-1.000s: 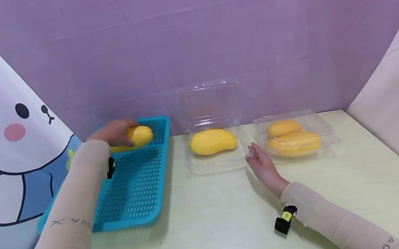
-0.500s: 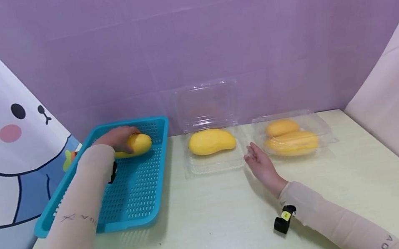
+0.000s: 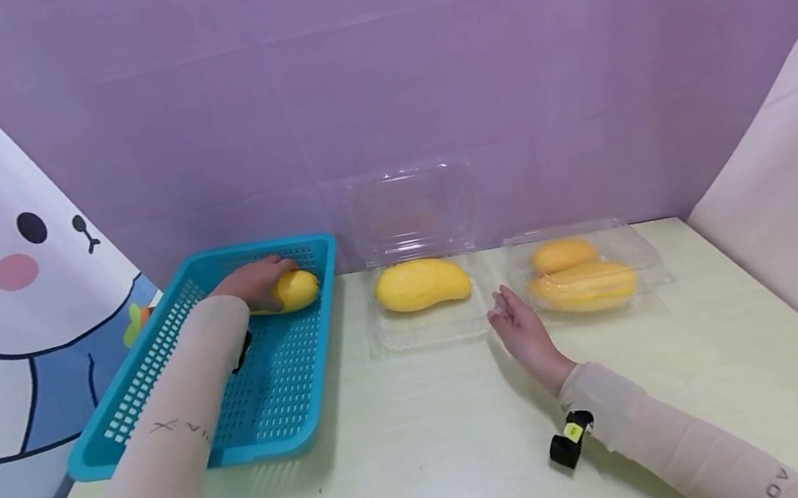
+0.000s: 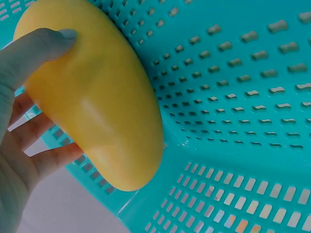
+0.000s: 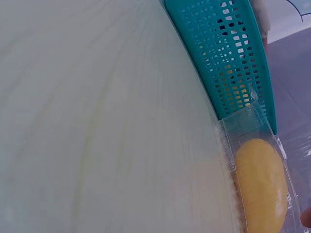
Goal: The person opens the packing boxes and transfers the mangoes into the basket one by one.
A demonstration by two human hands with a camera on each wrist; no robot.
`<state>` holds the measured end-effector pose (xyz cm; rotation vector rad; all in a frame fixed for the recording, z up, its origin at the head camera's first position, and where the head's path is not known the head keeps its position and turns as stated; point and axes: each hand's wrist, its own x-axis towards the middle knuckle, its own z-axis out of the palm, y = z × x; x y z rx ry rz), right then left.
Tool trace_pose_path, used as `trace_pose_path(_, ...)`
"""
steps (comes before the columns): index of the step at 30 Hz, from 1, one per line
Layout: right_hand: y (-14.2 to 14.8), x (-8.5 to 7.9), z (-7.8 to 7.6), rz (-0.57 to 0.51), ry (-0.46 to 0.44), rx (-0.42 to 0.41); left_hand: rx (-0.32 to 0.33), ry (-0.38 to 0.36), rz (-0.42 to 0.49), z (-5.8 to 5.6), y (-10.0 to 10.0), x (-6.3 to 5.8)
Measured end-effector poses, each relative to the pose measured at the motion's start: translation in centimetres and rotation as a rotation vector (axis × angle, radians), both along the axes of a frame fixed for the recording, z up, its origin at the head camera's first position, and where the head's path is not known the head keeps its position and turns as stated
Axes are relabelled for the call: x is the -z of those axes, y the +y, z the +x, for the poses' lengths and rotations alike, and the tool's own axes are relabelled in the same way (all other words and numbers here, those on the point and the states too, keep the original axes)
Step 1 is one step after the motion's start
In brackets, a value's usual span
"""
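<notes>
Within the basket's (image 3: pixel 274 449) far end, your left hand (image 3: pixel 258 283) grips the mango (image 3: pixel 301 290) from its left, long axis crosswise. Your right hand (image 3: pixel 524 333), right of the basket, is farther; whether its fingers pinch anything, I can't tell.

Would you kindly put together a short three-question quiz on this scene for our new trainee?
1. Which hand grips a yellow fruit inside the blue basket?
2. True or false: the open container holds three fruits.
3. Fill the gap: in the head view, the open container stands between the blue basket and ____.

Key:
1. The left hand, with its thumb and fingers on either side of the fruit.
2. False; it holds a single fruit.
3. A second clear container, which also has fruit in it.
</notes>
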<state>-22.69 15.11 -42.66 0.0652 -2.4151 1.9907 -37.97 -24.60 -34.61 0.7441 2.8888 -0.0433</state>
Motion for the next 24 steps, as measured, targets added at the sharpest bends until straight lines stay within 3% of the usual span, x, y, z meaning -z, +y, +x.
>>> trace_pose_path(11, -0.22, 0.25, 0.0, -0.006, 0.011, 0.018, -0.016, 0.001, 0.027, -0.24, 0.03, 0.28)
trace_pose_path(24, -0.67, 0.29, 0.12, -0.009, 0.034, 0.02, -0.043, -0.019, 0.033, 0.35, -0.37, 0.03)
